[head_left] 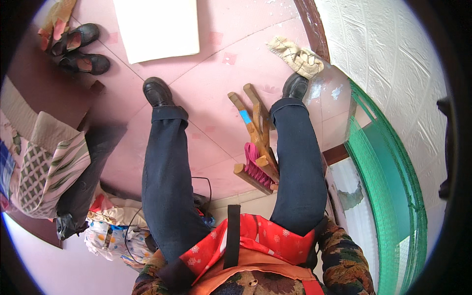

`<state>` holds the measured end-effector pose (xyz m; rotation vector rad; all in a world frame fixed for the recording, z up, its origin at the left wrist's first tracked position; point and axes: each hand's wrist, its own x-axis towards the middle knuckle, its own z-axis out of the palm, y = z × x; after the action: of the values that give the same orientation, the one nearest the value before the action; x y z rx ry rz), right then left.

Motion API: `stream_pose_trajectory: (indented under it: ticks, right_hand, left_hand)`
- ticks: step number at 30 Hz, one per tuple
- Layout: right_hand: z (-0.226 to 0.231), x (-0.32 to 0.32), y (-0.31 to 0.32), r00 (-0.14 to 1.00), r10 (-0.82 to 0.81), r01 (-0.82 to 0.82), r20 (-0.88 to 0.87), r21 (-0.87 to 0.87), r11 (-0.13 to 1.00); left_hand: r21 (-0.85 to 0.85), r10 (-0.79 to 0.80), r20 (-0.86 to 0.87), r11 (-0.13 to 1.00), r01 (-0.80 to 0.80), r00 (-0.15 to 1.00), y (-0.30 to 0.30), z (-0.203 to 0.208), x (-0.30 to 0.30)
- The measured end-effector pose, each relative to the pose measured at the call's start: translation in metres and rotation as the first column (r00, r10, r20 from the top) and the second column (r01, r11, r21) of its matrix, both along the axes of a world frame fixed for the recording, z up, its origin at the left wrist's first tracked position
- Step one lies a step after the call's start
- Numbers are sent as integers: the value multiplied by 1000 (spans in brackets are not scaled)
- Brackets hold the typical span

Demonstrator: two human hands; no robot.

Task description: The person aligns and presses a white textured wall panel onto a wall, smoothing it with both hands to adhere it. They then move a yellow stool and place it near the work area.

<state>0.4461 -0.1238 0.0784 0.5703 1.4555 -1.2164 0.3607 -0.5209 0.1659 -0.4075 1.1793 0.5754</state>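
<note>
In the head view, the person looks down over their own lap at a pink tiled floor (211, 101). Camouflage sleeves come in at the lower edge, the left sleeve (146, 279) and the right sleeve (346, 258) on either side of the body. Neither the left hand nor the right hand can be made out, so I cannot tell whether the fingers are spread, narrowed or holding anything.

Nearest to the sleeves, a red snowflake-print cloth (290, 239) lies across the lap, with an orange cloth (255, 259) just below it and a black strap (232, 236) running over it.

The legs, in dark blue trousers (167, 182) with turned-up cuffs, stand apart. Between them, beside the right leg, is what is probably a wooden folding stool (255, 130), its bars crossed, with pink cord (251, 153) strung across one end and blue tape (245, 116) on one bar.

A beige knitted cloth (297, 58) lies at the tip of the right black shoe (296, 87). Ahead of the left black shoe (157, 92) is a white board (160, 29). Green mesh (378, 196) curves along the right side; patterned fabric (42, 172) hangs at the left.
</note>
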Motion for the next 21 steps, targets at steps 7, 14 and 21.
stream_pose_trajectory:
  ticks: [7,14,21]
  right_hand:
    - [19,5,-4,1000,-9,9,2,45,999]
    - [46,29,3,998,-37,34,54,54,998]
    - [142,85,21,984,-59,39,171,115,993]
  left_hand:
    - [-87,-34,-16,996,32,999,-14,45,-4]
    - [-142,-49,-34,989,44,998,-16,66,-6]
    - [-169,-25,-40,986,18,999,-14,99,18]
